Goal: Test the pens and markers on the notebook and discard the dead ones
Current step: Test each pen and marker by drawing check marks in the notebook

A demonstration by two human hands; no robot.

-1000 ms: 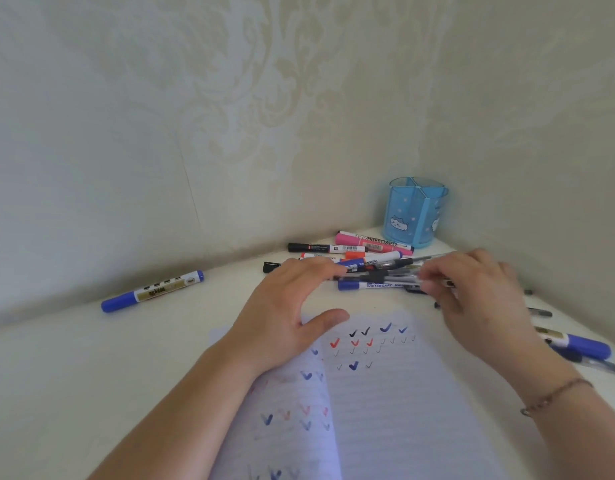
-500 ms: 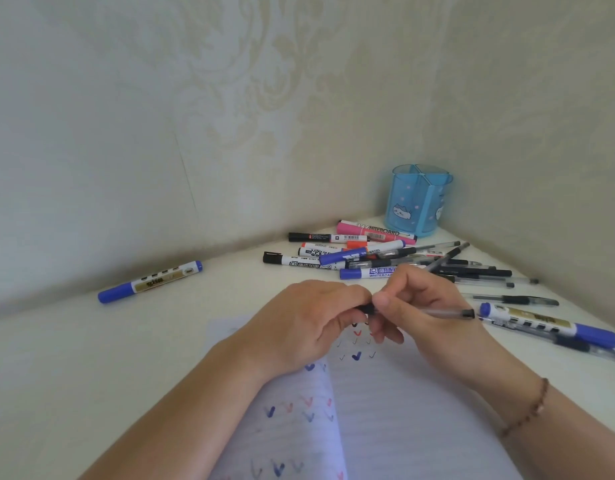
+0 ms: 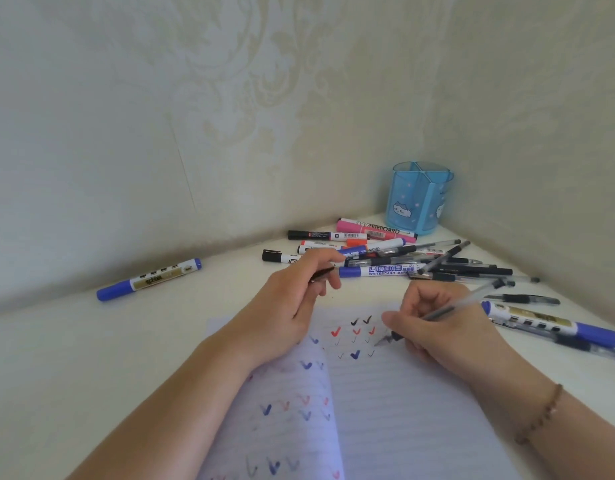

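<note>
An open lined notebook (image 3: 385, 403) lies in front of me, marked with red, blue and black ticks. My right hand (image 3: 437, 327) grips a clear gel pen (image 3: 441, 313), its uncapped tip just above the page near the ticks. My left hand (image 3: 292, 299) rests on the notebook's upper left and pinches the pen's black cap (image 3: 321, 273). A pile of pens and markers (image 3: 385, 254) lies beyond the notebook.
A blue pen holder (image 3: 418, 202) stands in the wall corner. One blue marker (image 3: 148, 278) lies alone at the left. Another blue marker (image 3: 548, 323) and several black pens (image 3: 524, 299) lie at the right. Walls close in behind and to the right.
I took a gel pen from the pile and pulled its cap off. My left hand moved away with the cap while my right hand turned the pen tip down toward the page.
</note>
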